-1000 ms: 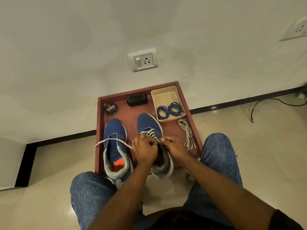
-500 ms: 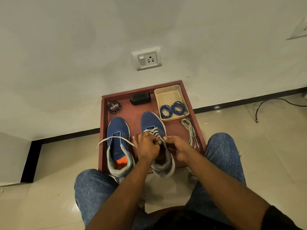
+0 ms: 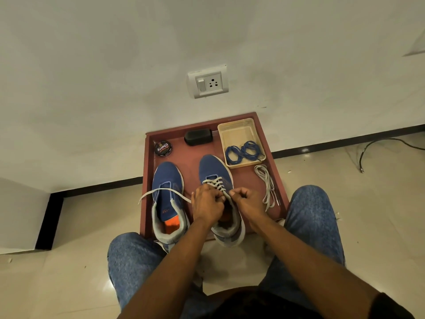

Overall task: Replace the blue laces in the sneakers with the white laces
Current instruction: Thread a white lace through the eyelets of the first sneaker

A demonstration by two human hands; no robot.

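Both hands (image 3: 226,203) pinching white lace (image 3: 217,184) on right sneaker (image 3: 218,180), nearly threaded; left sneaker (image 3: 167,180) barely begun; blue laces (image 3: 243,153) already out.

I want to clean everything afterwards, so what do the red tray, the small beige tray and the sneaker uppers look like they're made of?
The red tray looks like painted wood or board: matte, square raised edges. The small beige tray looks like plastic: smooth, thin rounded rim, slight sheen. The sneaker uppers look like blue knit or mesh fabric, matte and finely textured, with a grey padded collar. None is certain from this view.
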